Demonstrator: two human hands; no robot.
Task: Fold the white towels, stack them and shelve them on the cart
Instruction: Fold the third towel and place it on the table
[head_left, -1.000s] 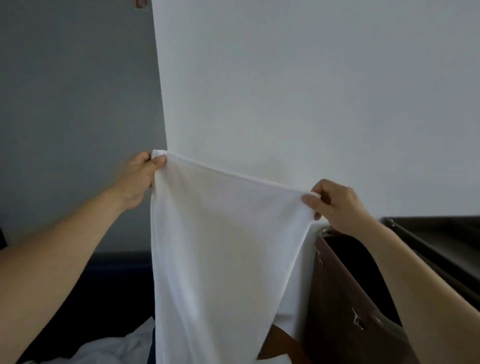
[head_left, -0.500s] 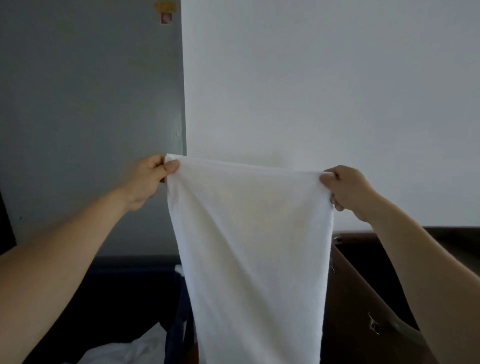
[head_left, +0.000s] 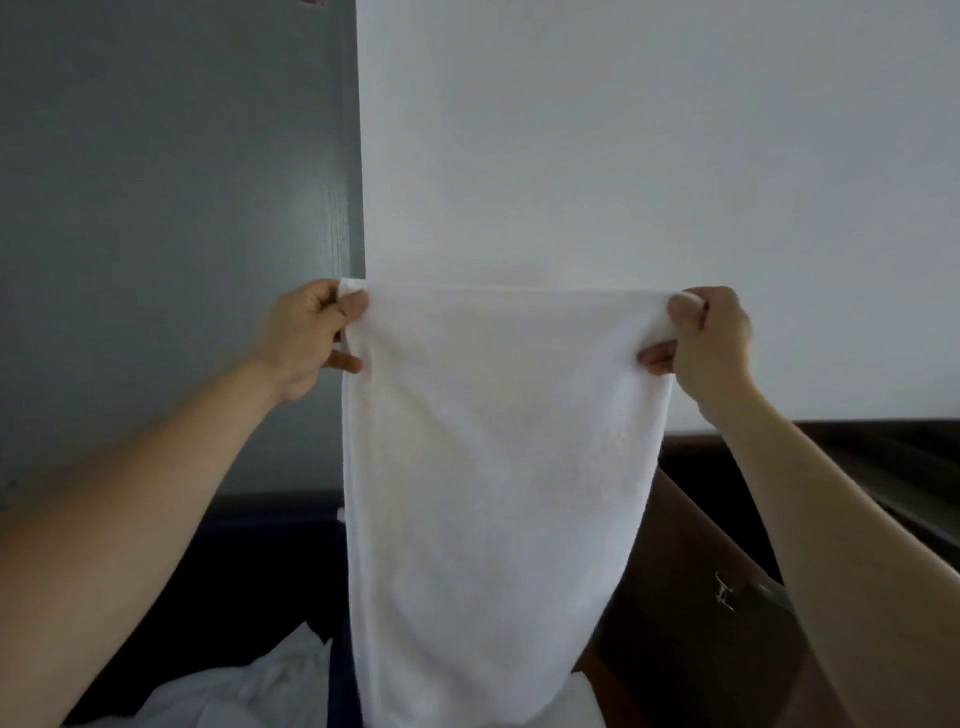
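Observation:
A white towel (head_left: 493, 467) hangs in front of me, stretched flat by its top edge and reaching down out of the frame. My left hand (head_left: 306, 338) pinches its upper left corner between thumb and fingers. My right hand (head_left: 711, 338) grips the upper right corner the same way. Both hands are at about the same height, so the top edge runs level. More white cloth (head_left: 234, 691) lies crumpled at the lower left, below the hanging towel.
A white wall (head_left: 649, 156) stands straight ahead, with a grey panel (head_left: 171, 208) to its left. A dark brown cart or bin (head_left: 691, 597) with a metal fitting sits at the lower right, and a dark blue container (head_left: 270, 561) is at the lower left.
My right hand has risen level with the left and both have moved apart, pulling the towel's top edge taut and straight. The towel now hangs wider and flatter.

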